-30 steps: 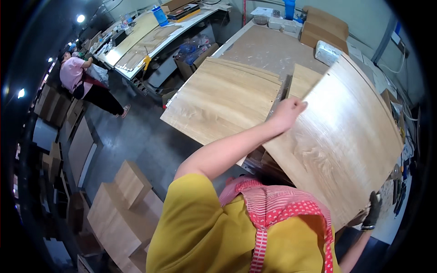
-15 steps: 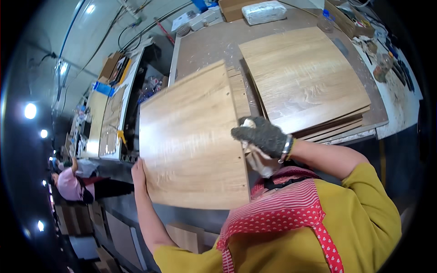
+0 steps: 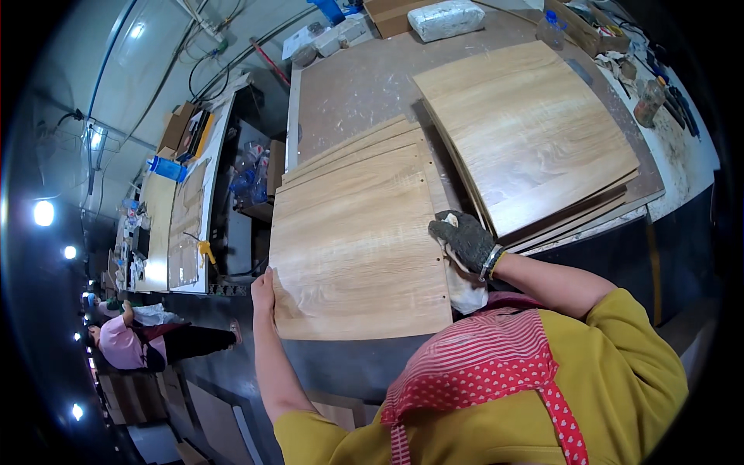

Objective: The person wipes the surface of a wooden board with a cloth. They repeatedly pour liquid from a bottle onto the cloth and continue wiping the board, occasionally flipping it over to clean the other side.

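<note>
A light wood-grain panel [image 3: 353, 240] with small dark holes along its right edge lies over similar panels [image 3: 349, 153] at the table's near side, its front part jutting toward me. My left hand [image 3: 263, 293], bare, is closed on its left edge near the front corner, most fingers hidden beneath. At the opposite edge, my right hand [image 3: 465, 242] in a dark grey glove is closed around a bunched white cloth [image 3: 466, 294] and touches the panel's rim. To the right rests a stack of matching panels [image 3: 531, 139].
The brown worktable [image 3: 349, 85] carries a wrapped white package [image 3: 446, 19] and a blue-capped bottle [image 3: 552, 31] at the back. An orange-capped bottle [image 3: 649, 102] stands right, beside tools. A co-worker [image 3: 132, 341] is at far left, near another bench [image 3: 159, 225]. Boards [image 3: 221, 415] lean below.
The panel has come down from a tilted, raised position onto the other panels, moving slightly right. Both hands moved with it, keeping hold of its edges.
</note>
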Action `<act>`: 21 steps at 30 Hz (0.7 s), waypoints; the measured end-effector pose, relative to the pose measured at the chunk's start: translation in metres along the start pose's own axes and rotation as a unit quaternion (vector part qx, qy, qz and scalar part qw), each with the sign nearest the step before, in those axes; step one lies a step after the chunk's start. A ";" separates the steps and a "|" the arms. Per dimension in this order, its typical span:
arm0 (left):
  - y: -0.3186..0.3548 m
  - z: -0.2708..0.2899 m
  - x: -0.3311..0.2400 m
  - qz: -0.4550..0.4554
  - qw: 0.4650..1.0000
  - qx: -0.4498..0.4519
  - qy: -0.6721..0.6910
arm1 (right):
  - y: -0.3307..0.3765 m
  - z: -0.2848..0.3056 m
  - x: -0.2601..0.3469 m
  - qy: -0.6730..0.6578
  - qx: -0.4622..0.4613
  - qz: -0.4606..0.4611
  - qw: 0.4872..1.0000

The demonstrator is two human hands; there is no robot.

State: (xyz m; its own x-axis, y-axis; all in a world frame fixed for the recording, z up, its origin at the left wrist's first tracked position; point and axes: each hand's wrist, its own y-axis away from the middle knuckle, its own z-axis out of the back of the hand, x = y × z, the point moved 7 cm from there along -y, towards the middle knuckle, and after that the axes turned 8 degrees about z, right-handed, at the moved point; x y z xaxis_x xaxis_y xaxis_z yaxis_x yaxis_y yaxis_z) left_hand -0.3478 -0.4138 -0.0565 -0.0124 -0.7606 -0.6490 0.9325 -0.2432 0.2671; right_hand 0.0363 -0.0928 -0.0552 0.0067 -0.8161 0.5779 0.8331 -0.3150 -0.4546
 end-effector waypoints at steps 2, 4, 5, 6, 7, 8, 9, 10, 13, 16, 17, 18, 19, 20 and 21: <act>-0.014 0.003 0.011 0.007 1.000 0.008 0.020 | 0.002 0.000 0.000 -0.067 -0.006 -0.080 0.994; -0.027 -0.006 0.016 0.008 0.999 0.015 0.031 | -0.001 0.029 0.028 -0.222 0.004 -0.260 0.940; -0.029 -0.011 0.012 0.003 0.999 0.014 0.032 | -0.004 0.041 0.052 -0.128 -0.023 -0.028 0.991; -0.029 -0.017 0.016 0.004 0.999 0.012 0.034 | 0.000 0.050 0.062 -0.122 0.027 -0.049 0.991; -0.029 -0.020 0.019 -0.015 1.000 0.003 0.022 | 0.002 0.066 0.078 -0.117 0.079 -0.069 0.988; -0.029 -0.023 0.018 -0.035 0.999 -0.007 0.009 | 0.007 0.073 0.077 -0.118 0.149 -0.128 0.973; -0.028 -0.029 0.011 -0.057 0.998 -0.015 -0.005 | 0.011 0.073 0.069 -0.144 0.226 -0.210 0.940; -0.024 -0.028 0.005 -0.071 0.992 -0.053 -0.094 | 0.019 0.074 0.062 -0.154 0.306 -0.286 0.895; 0.002 -0.037 -0.037 -0.174 0.934 -0.132 -0.281 | 0.059 0.049 0.047 -0.077 0.364 -0.218 0.902; 0.001 -0.036 -0.021 -0.108 0.980 -0.051 -0.158 | 0.067 0.031 0.043 -0.224 0.334 -0.194 0.895; -0.004 -0.039 -0.009 -0.086 0.992 -0.014 -0.093 | 0.083 0.013 0.025 -0.242 0.328 -0.192 0.893; -0.004 -0.049 0.000 -0.051 0.994 0.015 -0.093 | 0.099 -0.007 0.015 -0.242 0.315 -0.101 0.912; -0.007 -0.057 0.014 -0.034 0.999 0.028 -0.016 | 0.101 -0.017 0.013 -0.253 0.312 -0.096 0.911; 0.001 -0.061 0.007 -0.047 0.999 0.011 -0.022 | 0.103 -0.023 0.011 -0.262 0.308 -0.098 0.909; 0.009 -0.060 -0.003 -0.060 0.998 -0.009 -0.026 | 0.102 -0.025 0.011 -0.271 0.305 -0.098 0.908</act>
State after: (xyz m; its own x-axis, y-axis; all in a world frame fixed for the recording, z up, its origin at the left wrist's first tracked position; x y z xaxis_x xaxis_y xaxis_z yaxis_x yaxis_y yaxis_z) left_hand -0.3183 -0.3779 -0.0949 -0.1429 -0.7575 -0.6370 0.9297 -0.3235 0.1762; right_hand 0.1077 -0.1459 -0.1127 -0.0409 -0.3639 0.9305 0.9978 0.0334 0.0570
